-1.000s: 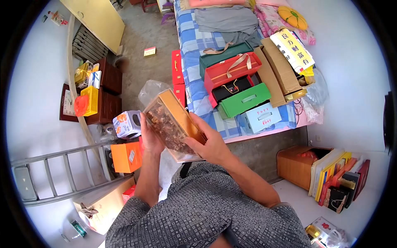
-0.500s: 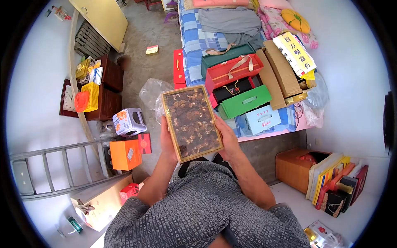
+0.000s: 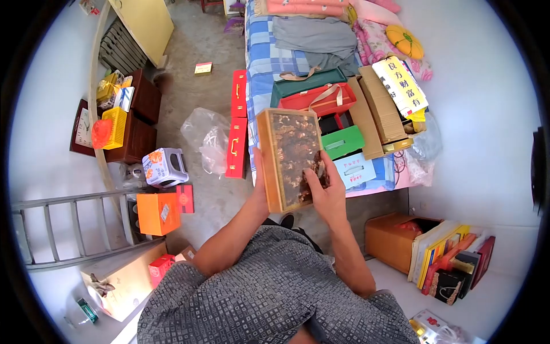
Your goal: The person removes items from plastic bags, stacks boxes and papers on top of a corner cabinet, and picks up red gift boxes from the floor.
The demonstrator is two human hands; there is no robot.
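A shallow gold-edged box (image 3: 295, 152) with a window-like front is held before me, tilted so its left side wall shows. Dark brown, dried-looking clumps show through the front; I cannot tell their kind. My left hand (image 3: 260, 183) supports the box along its left side, its fingers mostly hidden behind. My right hand (image 3: 327, 192) grips the lower right edge, with the thumb over the front face. Just past the box, a green case (image 3: 342, 141) and a light blue case (image 3: 355, 171) lie on the bed.
Red cases (image 3: 236, 148) stand against the bed's left side, beside a clear plastic bag (image 3: 212, 140) on the floor. An orange box (image 3: 157, 213) and a stool (image 3: 165, 167) are at left. Cardboard (image 3: 381, 112) lies on the bed; a wooden cabinet (image 3: 389, 238) stands at right.
The box has moved right and turned, showing its left side wall. My right hand has shifted onto its front face near the lower right edge. The view has shifted slightly right.
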